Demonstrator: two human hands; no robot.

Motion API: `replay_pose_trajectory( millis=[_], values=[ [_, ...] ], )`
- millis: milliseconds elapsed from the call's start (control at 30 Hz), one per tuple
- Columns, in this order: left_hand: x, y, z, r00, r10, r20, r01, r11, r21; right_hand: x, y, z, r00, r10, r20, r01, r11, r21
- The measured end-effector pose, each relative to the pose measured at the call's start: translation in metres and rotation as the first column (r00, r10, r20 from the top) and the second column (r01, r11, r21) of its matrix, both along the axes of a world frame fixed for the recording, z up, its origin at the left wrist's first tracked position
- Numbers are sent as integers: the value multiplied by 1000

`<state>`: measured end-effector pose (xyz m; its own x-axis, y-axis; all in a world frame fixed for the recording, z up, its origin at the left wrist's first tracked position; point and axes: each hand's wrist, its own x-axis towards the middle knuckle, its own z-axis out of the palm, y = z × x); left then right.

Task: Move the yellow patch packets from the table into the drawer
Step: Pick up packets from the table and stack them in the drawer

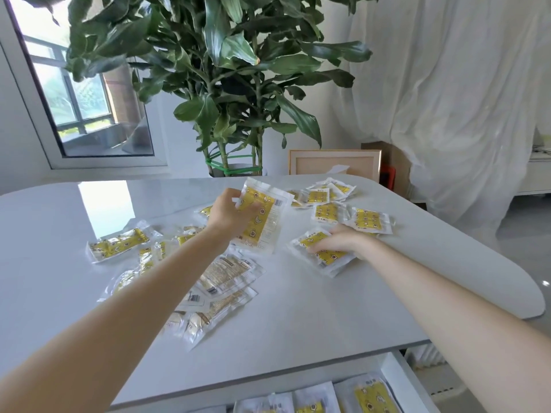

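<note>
Gathering is the step you are in: packets are being collected off the pale grey worktop (298, 308) for a carry down to the drawer. Your left hand (228, 217) is raised over the middle of the worktop, fingers clamped on a bunch of clear-wrapped yellow patch packets (262, 219) that stands tilted, clear of the surface. Your right hand (338, 242), at 3 o'clock from the left one, lies on a small stack of the same packets (323, 257) resting flat on the worktop, fingers curled over its top. Whether the thumb is under it cannot be told.

More packets lie loose: a far cluster (323, 196) at 1 o'clock, a scatter (119, 245) at 9 o'clock, and a face-down pile (226, 278) beside your left forearm. The open white drawer (395, 371) sits at 6 o'clock, below the worktop's near edge, with a row of stored packets (371, 394) lying in it. The task looks partly done, with much left on top.

Your next move likely calls for lifting the small stack off the surface, drawing both handfuls back toward 6 o'clock, lowering them into the drawer and letting go beside the stored ones. The wrappers look slick, so a loose bunch may fan out and shed one. Keep both grips firm.
</note>
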<state>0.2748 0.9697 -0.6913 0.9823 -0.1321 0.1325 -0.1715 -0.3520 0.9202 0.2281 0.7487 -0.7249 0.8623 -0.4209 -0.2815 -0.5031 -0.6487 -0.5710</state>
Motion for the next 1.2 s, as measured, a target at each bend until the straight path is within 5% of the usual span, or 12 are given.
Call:
replay_pose_trajectory(
  millis=[333,700,933,1200],
  values=[
    [-6,0,-4,1000,-3,-10,3,1000,17,-6,9,4,1000,-5,16,6,997,-80],
    [-45,36,15,999,-26,-31,24,999,-43,-47,30,17,946,-139,294,64,966,252],
    [-92,93,20,998,-50,-47,42,987,-156,-102,70,50,906,-84,414,-100,910,403],
    [-180,151,14,996,9,-89,-26,982,-189,-172,123,43,932,138,335,-299,814,498]
  ],
)
